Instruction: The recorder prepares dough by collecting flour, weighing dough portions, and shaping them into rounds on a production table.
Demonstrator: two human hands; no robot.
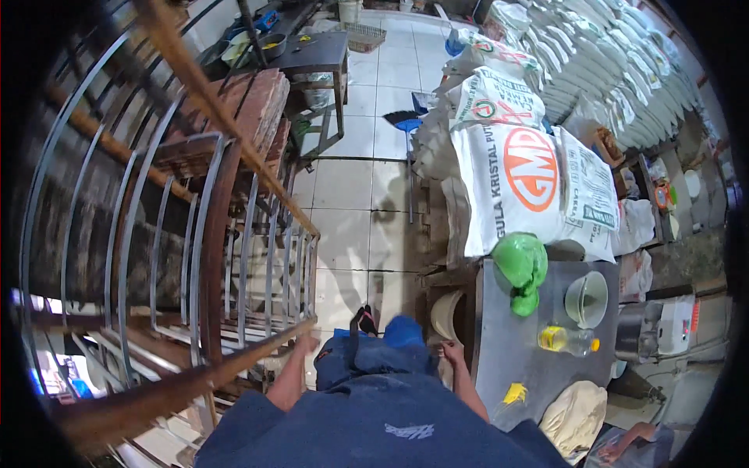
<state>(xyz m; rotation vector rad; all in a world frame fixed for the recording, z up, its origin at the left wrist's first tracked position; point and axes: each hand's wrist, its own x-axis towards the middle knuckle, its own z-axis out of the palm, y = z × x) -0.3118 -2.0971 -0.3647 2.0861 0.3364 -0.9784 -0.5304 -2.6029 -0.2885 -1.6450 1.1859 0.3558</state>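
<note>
My left hand (308, 343) hangs low beside the wooden end rail of a metal-barred rack (269, 273). Its fingers are blurred and partly lost against the floor. On the other side my right hand (451, 352) is down by the edge of a dark table (503, 351), its fingers curled in with nothing visible in them. Just ahead of that hand a cream-coloured basin (446, 316) stands on its side under the tabletop. A dark sandal strap (364, 318) shows at my foot.
Large white printed sacks (499, 187) lie stacked ahead right, with many more behind. On the table are a green plastic bag (520, 269), a pale bowl (585, 299) and a yellow-capped bottle (569, 341). Another person's arm (628, 444) shows lower right. A tiled aisle (339, 187) runs ahead.
</note>
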